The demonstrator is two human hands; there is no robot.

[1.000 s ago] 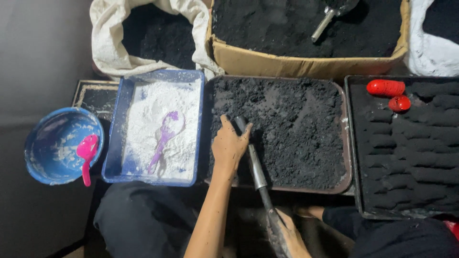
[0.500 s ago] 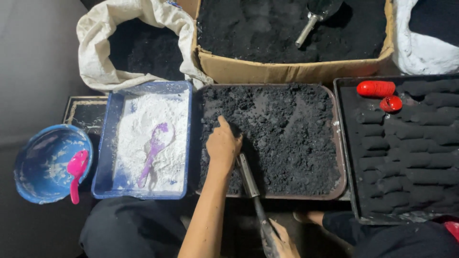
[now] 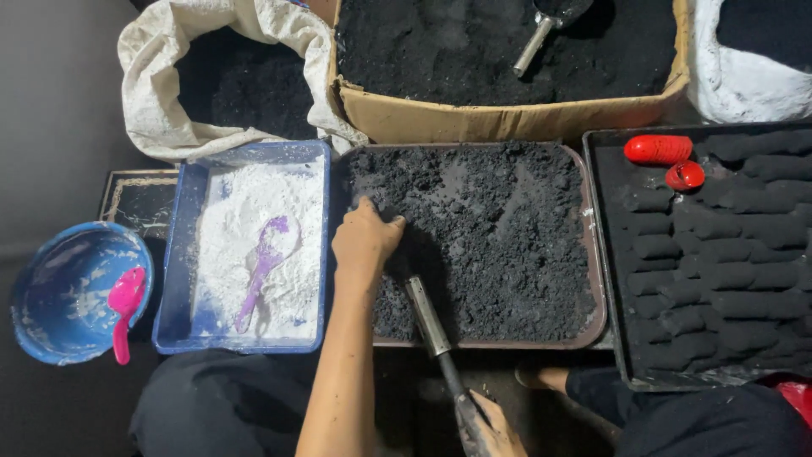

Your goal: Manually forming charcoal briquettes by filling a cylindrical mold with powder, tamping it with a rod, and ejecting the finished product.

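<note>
Left hand (image 3: 364,241), fingers curled shut, presses into the black crumbly powder in the brown rectangular tray (image 3: 599,322) at frame centre, over the upper end of a long metal rod tool (image 3: 427,315). Right hand (image 3: 486,427), at the lower edge, grips the rod's lower end. At centre left, just beside the tray, a blue rectangular tub of white powder (image 3: 182,254) holds a purple plastic scoop (image 3: 264,258).
</note>
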